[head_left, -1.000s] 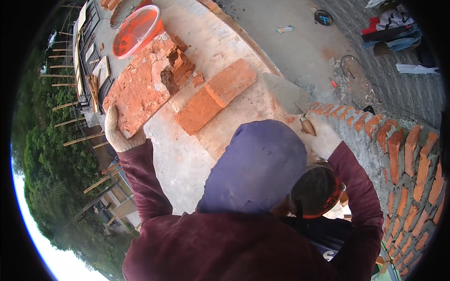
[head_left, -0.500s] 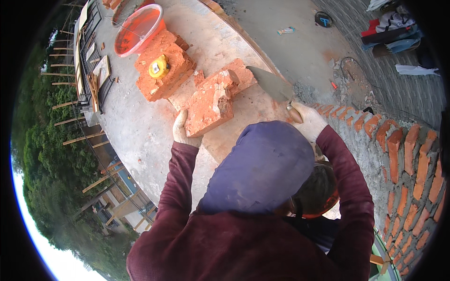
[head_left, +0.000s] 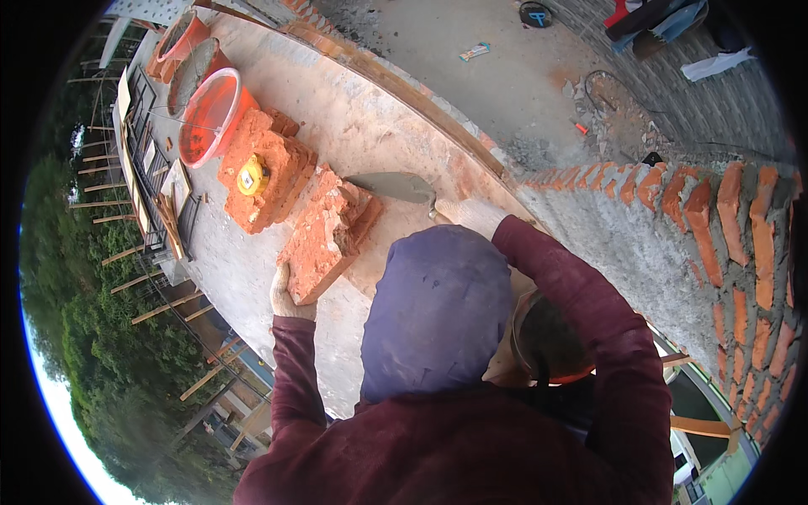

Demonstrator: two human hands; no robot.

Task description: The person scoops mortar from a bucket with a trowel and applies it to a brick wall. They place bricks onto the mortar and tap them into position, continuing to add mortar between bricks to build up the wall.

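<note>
My left hand (head_left: 290,295), in a pale knitted glove, grips the near end of a rough orange-red brick (head_left: 313,246). That brick is tilted, its broken edge on the right, and part of another brick (head_left: 364,223) shows just behind it. With my right hand (head_left: 473,215), gloved too, I hold a trowel (head_left: 394,186) by its handle. The wide grey blade points left and reaches close to the far end of the bricks; whether it touches them I cannot tell. Beyond lies a stack of bricks (head_left: 273,198) with a yellow tape measure (head_left: 252,175) on top.
An orange bucket (head_left: 195,139) stands behind the stack, with more buckets farther back. A wooden board (head_left: 396,80) edges the slab on the far side. On the right rises a brick wall (head_left: 725,227) with mortar joints. A dark bucket (head_left: 551,337) sits beside my body.
My view has shifted. The two bricks now overlap more, and the trowel blade has swung leftward, nearer to them. The left hand keeps its grip on the brick's near end.
</note>
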